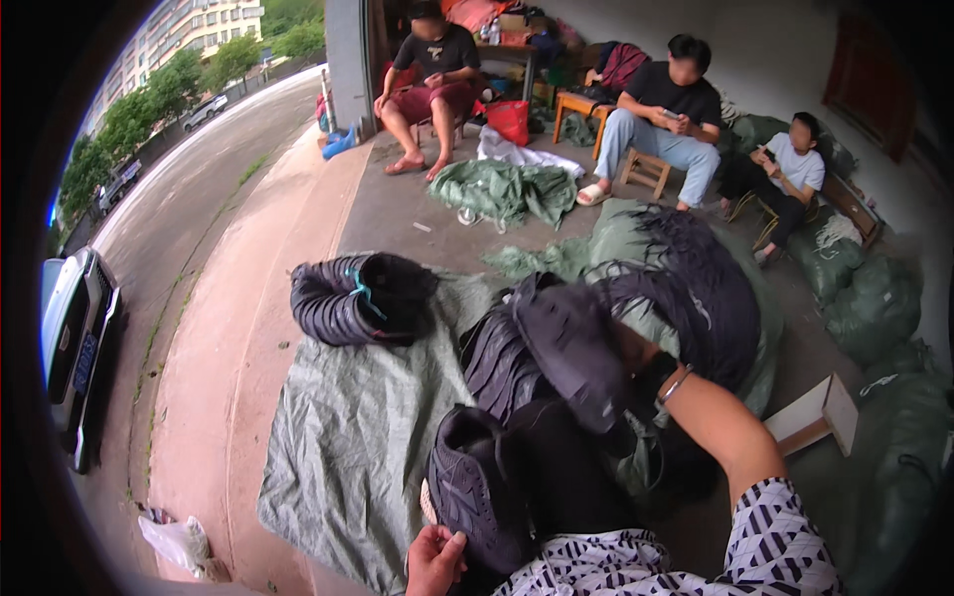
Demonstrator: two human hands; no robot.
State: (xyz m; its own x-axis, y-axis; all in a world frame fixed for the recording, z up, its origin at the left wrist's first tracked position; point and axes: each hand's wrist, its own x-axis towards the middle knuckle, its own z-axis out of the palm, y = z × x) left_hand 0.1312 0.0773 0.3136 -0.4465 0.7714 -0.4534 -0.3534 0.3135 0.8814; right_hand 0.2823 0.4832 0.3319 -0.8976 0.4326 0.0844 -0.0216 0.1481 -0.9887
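A black knit shoe upper (472,497) lies over my left knee, its opening toward the far side. My left hand (434,559) is closed at its near left edge, thumb against the fingers. Out over my legs, my right hand (636,350) grips a dark shoe upper (571,348), blurred by motion; that upper hides part of the fingers. Just behind it sits a row of nested dark uppers (497,363). Farther left, a bundle of stacked black uppers (358,298), tied with a turquoise string, rests on a grey-green woven sheet (348,427).
A large green sack (621,243) spills dark uppers (696,288) ahead to the right. Several green sacks (874,298) line the right wall, near a white box (815,412). Three people sit at the back. A parked car (79,348) stands outside at left.
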